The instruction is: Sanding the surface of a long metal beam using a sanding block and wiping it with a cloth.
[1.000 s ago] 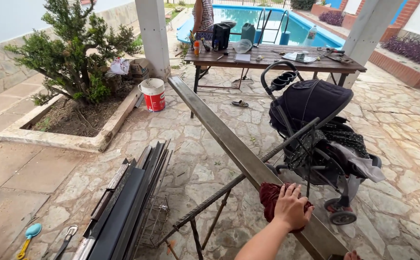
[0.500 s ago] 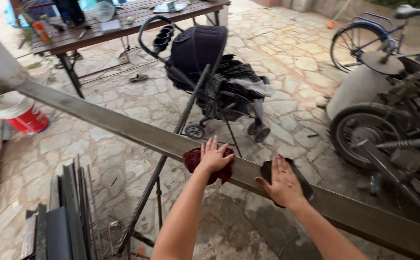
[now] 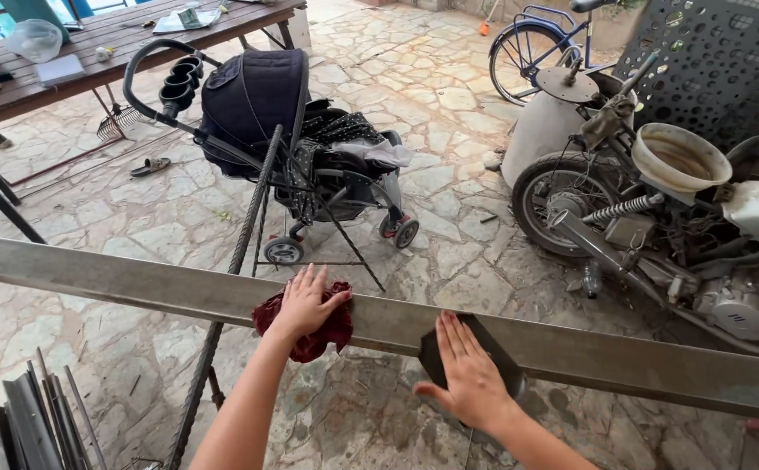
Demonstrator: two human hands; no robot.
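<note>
A long grey metal beam [image 3: 118, 280] runs across the view from left to right, resting on a rebar stand [image 3: 244, 231]. My left hand [image 3: 305, 300] lies spread on a dark red rag [image 3: 331, 333] and presses it against the beam's top and near side. A little to the right, my right hand [image 3: 466, 374] lies flat on a dark grey abrasive sheet [image 3: 494, 344] that folds over the beam's near edge. Both forearms reach in from the bottom of the view.
Behind the beam stands a dark baby stroller [image 3: 266, 113]. An old motorcycle [image 3: 658, 218] and a blue bicycle [image 3: 536, 48] are at the right. A wooden table [image 3: 92, 43] stands at the back left. Metal profiles [image 3: 31, 426] lie on the stone floor at the lower left.
The view has swung right along the beam. My right hand came into view and settled on the dark sheet. My left hand stays pressed on the red rag.
</note>
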